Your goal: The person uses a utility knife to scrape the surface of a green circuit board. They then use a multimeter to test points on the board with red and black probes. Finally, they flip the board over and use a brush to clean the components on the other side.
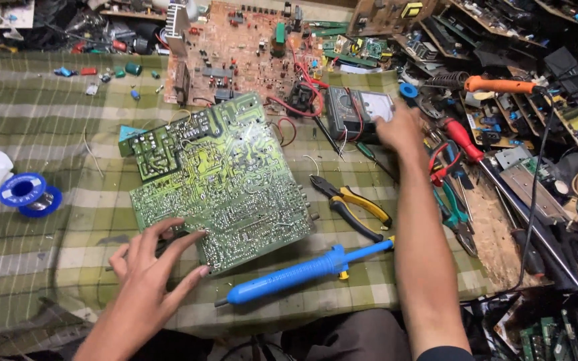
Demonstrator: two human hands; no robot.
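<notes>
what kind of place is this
Most likely an electronics repair bench. A green circuit board lies solder side up under the left hand, the right hand reaches to a multimeter, and a blue desoldering pump and pliers lie nearby.

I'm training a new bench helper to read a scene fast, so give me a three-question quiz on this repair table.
1. True or false: the left hand rests its fingertips on the near corner of the large green circuit board lying solder side up.
2. Which item lies nearest the front table edge? A) blue plastic desoldering pump B) yellow-handled black pliers C) blue solder spool
3. What is the right hand reaching onto?

Key: 1. True. 2. A. 3. The dark analogue multimeter with a white dial face; whether it has a grip on it cannot be told.
</notes>
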